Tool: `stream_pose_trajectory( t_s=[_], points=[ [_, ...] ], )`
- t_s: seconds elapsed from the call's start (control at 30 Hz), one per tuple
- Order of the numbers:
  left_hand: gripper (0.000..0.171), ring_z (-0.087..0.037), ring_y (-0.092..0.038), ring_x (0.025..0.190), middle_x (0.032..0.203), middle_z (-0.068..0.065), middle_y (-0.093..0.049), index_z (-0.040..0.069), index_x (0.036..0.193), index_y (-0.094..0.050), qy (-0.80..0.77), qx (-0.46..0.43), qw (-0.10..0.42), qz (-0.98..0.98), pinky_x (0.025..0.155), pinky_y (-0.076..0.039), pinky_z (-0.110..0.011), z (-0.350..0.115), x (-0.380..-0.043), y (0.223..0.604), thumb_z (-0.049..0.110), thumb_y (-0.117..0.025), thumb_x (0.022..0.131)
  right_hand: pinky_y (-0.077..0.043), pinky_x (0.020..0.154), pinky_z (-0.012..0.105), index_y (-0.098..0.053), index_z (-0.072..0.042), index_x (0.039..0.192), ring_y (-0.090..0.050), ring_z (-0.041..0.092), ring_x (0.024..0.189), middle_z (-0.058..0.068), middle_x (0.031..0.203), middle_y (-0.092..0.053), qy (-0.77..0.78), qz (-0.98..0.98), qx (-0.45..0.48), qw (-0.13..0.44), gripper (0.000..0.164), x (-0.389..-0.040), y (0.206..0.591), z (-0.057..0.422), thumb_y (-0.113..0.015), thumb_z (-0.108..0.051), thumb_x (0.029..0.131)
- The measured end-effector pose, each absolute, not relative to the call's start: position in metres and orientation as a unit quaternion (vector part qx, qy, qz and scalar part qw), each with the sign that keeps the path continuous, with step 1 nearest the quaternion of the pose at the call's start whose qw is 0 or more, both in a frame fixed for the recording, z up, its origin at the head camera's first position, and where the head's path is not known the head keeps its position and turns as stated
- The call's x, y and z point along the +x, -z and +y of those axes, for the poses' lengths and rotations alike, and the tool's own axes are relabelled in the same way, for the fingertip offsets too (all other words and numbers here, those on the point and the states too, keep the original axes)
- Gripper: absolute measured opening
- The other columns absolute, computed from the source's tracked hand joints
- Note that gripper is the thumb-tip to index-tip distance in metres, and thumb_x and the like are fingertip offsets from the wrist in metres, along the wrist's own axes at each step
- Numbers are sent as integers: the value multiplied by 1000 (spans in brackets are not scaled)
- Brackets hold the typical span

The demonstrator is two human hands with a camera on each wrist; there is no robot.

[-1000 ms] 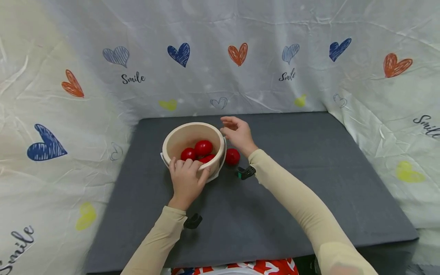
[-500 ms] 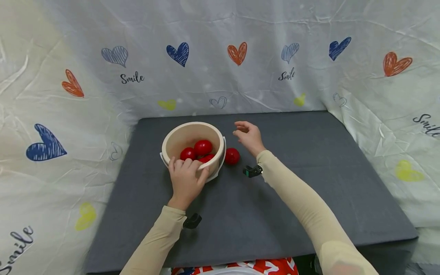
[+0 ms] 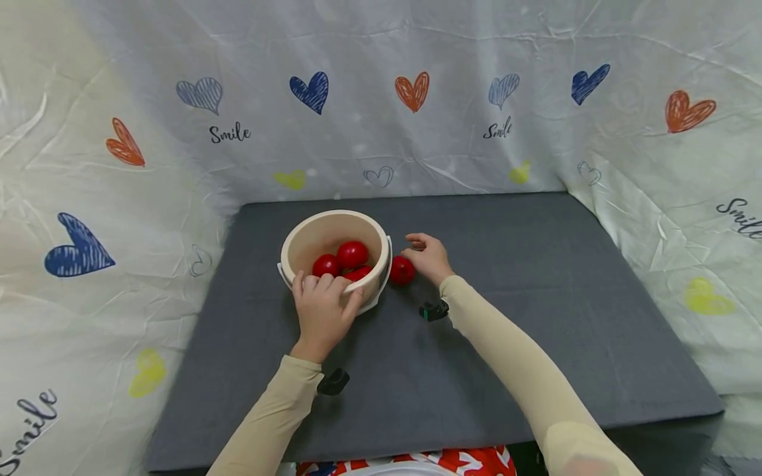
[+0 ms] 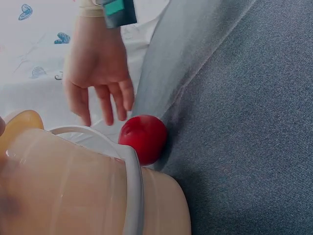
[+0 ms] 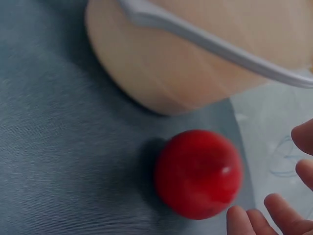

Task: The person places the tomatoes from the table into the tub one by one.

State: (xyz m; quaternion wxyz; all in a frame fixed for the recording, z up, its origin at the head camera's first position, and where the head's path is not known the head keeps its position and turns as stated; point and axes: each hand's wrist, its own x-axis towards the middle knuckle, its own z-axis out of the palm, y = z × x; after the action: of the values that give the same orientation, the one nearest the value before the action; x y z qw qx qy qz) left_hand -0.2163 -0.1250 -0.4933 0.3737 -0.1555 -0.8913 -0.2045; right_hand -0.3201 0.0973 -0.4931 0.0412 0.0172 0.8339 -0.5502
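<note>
A cream bucket (image 3: 318, 231) stands upright on the dark table, its pale handle (image 5: 220, 46) hanging down at the side. My left hand (image 3: 321, 314) grips the near rim, fingers over the edge and thumb outside. Inside lie several red apples, among them one on top (image 3: 352, 254) and another beside it (image 3: 326, 266). One more red apple (image 4: 143, 139) rests on the table against or close to the bucket's right side. Just right of that apple hovers my right hand (image 3: 430, 259), fingers loosely extended and holding nothing; the right wrist view shows its fingertips apart from the apple (image 5: 198, 174).
The dark grey cloth-covered table (image 3: 536, 330) extends to the right and toward me. A white curtain (image 3: 357, 39) printed with hearts and words hangs behind and at both sides.
My right hand has moved right from the bucket's rim, then lowered toward the loose apple. The left hand and the bucket have stayed in place.
</note>
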Motion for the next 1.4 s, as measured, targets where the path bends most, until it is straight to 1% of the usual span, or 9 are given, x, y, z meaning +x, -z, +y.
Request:
stream_pose_trajectory(
  t_s=[0.03, 0.17, 0.27, 0.47, 0.63, 0.83, 1.4],
  points=[
    [32, -40, -57, 82, 82, -18, -69, 6, 86, -72, 204, -155, 375, -891, 109, -33, -68, -125, -216, 494, 34, -58, 93, -47, 111, 51, -62, -11, 139, -55, 33, 135, 18, 145, -59, 543, 838, 16, 45, 46, -319, 496, 97, -66, -20, 94],
    [29, -39, -57, 82, 81, -17, -69, 6, 85, -71, 205, -154, 377, -890, 109, -34, -67, -125, -217, 495, 34, -62, 90, -47, 111, 51, -61, -11, 140, -54, 33, 135, 17, 144, -59, 527, 848, 15, 57, 49, -316, 508, 94, -68, -22, 92],
    [29, -39, -58, 82, 81, -18, -69, 6, 84, -71, 204, -153, 378, -890, 108, -34, -68, -125, -217, 495, 34, -64, 88, -49, 109, 49, -62, -12, 139, -55, 33, 133, 17, 141, -61, 522, 851, 21, 63, 49, -314, 516, 92, -69, -24, 92],
    [30, -39, -58, 82, 82, -17, -69, 6, 85, -71, 203, -153, 372, -893, 108, -35, -68, -126, -216, 493, 34, -61, 90, -52, 107, 45, -61, -13, 138, -57, 33, 126, 16, 138, -62, 530, 844, 33, 71, 48, -310, 527, 88, -69, -24, 92],
    [30, -38, -57, 82, 81, -17, -69, 6, 84, -71, 203, -154, 375, -891, 107, -36, -68, -126, -215, 492, 34, -61, 90, -52, 107, 47, -60, -13, 138, -57, 34, 124, 17, 137, -62, 536, 841, 33, 63, 48, -309, 530, 87, -71, -22, 92],
    [30, -39, -57, 81, 81, -17, -69, 6, 84, -71, 202, -155, 377, -891, 107, -36, -68, -126, -215, 493, 34, -61, 90, -53, 106, 48, -59, -13, 139, -57, 35, 125, 17, 138, -61, 530, 846, 32, 60, 50, -307, 532, 86, -72, -23, 92],
    [30, -38, -59, 83, 82, -17, -70, 6, 85, -71, 200, -153, 371, -894, 108, -35, -68, -127, -214, 492, 36, -64, 88, -53, 105, 49, -60, -13, 138, -56, 35, 127, 17, 138, -61, 533, 844, 34, 49, 49, -305, 535, 87, -72, -22, 91]
  ],
)
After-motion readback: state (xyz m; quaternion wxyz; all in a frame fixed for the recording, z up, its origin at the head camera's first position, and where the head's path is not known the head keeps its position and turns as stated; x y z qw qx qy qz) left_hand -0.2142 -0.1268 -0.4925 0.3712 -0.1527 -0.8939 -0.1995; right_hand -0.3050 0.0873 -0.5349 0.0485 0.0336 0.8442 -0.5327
